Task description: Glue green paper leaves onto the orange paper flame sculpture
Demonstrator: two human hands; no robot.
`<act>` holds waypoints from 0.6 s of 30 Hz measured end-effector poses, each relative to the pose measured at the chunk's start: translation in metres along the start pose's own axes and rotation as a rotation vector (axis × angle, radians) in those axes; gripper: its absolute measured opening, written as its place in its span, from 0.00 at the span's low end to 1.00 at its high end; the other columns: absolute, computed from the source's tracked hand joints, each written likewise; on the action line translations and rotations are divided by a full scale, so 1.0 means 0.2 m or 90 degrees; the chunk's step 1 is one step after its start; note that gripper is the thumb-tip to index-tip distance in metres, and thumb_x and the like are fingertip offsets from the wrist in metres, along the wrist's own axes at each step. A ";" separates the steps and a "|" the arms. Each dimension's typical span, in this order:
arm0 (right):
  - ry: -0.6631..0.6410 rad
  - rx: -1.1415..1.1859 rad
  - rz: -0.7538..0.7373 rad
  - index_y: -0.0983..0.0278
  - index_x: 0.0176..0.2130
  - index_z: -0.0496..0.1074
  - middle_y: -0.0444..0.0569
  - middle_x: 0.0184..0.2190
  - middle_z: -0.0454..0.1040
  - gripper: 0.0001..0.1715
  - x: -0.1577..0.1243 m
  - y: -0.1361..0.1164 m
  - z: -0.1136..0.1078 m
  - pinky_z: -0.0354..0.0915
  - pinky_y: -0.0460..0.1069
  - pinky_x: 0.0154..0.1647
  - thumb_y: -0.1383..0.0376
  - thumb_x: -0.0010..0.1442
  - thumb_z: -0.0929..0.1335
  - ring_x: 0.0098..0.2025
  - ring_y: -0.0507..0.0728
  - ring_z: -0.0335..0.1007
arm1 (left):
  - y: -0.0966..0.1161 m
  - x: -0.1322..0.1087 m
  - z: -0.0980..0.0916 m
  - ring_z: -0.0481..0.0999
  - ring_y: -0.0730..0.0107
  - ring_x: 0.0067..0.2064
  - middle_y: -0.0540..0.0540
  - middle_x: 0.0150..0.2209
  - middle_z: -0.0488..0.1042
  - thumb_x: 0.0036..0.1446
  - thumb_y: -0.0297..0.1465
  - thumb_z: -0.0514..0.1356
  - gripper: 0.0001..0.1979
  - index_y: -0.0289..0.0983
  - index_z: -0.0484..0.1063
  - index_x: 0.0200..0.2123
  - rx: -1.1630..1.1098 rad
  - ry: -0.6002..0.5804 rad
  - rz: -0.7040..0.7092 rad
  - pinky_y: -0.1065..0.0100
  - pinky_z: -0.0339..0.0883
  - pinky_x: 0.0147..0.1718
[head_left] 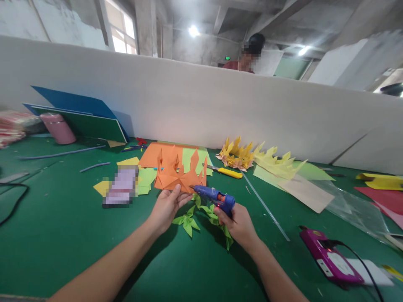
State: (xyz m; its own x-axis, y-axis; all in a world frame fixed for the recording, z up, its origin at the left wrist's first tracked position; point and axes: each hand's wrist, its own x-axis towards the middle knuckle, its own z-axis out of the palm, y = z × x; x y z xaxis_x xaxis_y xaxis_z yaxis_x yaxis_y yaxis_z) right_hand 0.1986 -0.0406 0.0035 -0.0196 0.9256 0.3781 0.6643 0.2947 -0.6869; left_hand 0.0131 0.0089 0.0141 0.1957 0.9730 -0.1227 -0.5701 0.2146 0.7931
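Note:
My left hand [168, 207] grips the lower edge of an orange folded-paper crown [181, 178], thumb in front and fingers behind it. In my right hand [237, 224] is a blue glue gun [215, 196], its nozzle pointing left at the crown's lower edge; whether the tip touches the paper I cannot tell. Below the crown, green folded-paper leaves [188, 222] lie on the table, some partly hidden by my right hand. Behind the glue gun rests a yellow utility knife [229, 172].
Yellow paper crowns [236, 155] stand at the back right. A phone [121, 186] lies on the left, near a pink bottle [58, 128]. A magenta power strip [330, 256] with a cord sits at right. A white partition [176, 100] borders the green table [78, 247]; a person is beyond it.

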 end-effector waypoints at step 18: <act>0.047 0.001 -0.009 0.60 0.16 0.60 0.44 0.11 0.65 0.26 0.00 0.02 -0.02 0.56 0.45 0.18 0.48 0.56 0.60 0.15 0.52 0.62 | 0.02 0.00 0.00 0.80 0.66 0.31 0.41 0.24 0.79 0.54 0.30 0.61 0.09 0.30 0.74 0.26 0.017 0.017 -0.005 0.65 0.72 0.42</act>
State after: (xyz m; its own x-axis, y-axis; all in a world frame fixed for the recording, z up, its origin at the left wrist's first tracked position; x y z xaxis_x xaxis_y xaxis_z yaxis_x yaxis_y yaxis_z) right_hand 0.2044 -0.0394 0.0028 0.0260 0.9011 0.4329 0.6634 0.3083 -0.6818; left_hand 0.0110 0.0094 0.0164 0.1781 0.9734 -0.1440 -0.5471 0.2196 0.8078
